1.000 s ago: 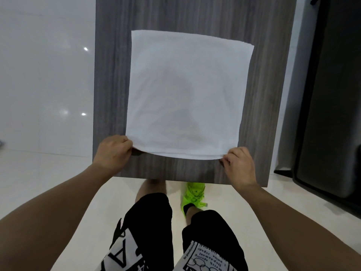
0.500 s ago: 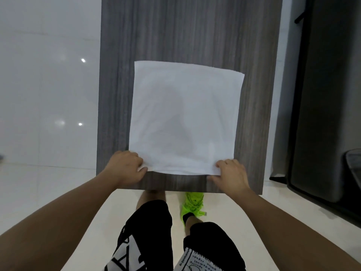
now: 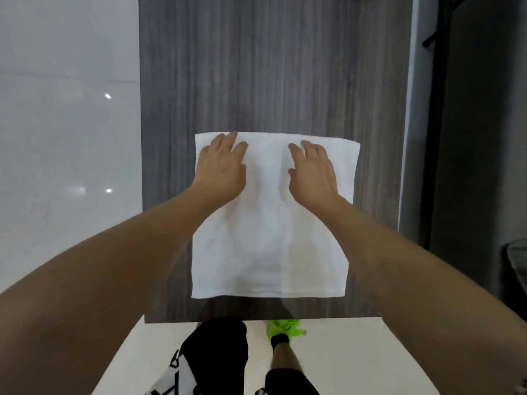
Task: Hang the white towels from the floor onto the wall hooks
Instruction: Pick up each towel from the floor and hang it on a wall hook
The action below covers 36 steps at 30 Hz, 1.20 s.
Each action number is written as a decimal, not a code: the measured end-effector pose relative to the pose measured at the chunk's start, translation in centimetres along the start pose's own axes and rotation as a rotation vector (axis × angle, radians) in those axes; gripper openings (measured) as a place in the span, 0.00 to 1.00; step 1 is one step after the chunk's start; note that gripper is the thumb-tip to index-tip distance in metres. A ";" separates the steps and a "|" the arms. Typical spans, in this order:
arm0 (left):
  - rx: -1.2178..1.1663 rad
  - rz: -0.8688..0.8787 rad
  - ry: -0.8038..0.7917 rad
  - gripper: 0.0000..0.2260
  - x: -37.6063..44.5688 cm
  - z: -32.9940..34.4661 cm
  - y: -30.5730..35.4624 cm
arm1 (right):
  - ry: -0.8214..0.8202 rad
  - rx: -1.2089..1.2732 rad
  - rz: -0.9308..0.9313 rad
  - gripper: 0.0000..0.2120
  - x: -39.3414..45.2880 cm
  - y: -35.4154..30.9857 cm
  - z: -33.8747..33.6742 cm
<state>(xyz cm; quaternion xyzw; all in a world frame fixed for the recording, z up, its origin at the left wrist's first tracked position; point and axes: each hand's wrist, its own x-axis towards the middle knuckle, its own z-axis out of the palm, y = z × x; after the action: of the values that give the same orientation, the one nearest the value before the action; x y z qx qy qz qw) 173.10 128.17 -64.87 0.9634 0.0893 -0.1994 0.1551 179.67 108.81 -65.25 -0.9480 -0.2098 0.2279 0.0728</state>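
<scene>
A square white towel point(image 3: 269, 246) hangs flat against a grey wood-grain wall panel point(image 3: 271, 81). My left hand point(image 3: 221, 163) lies flat on the towel's upper left part, fingertips at its top edge. On the upper right part rests my right hand point(image 3: 312, 169), fingers straight. Both palms press the cloth against the panel. No hook is visible; whatever carries the towel is hidden.
Glossy white wall tiles point(image 3: 68, 166) lie to the left of the panel. A dark cabinet or door point(image 3: 479, 138) stands to the right, with a dark object point(image 3: 516, 260) at the right edge. My legs and a green shoe point(image 3: 285, 329) are on the pale floor below.
Both hands have let go of the towel's bottom corners and moved up onto its upper part, now lying flat on it. The camera has tilted upward, so the towel sits lower in view.
</scene>
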 end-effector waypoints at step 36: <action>-0.092 -0.147 0.766 0.06 -37.5 -36.8 13.1 | 0.515 -0.016 -0.616 0.07 -27.6 -15.1 -38.7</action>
<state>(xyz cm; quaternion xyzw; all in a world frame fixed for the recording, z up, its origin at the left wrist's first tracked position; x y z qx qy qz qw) 155.31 124.08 -13.88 0.9511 0.2186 0.1685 0.1390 169.78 108.92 -16.36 -0.8673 -0.4610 -0.0515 0.1805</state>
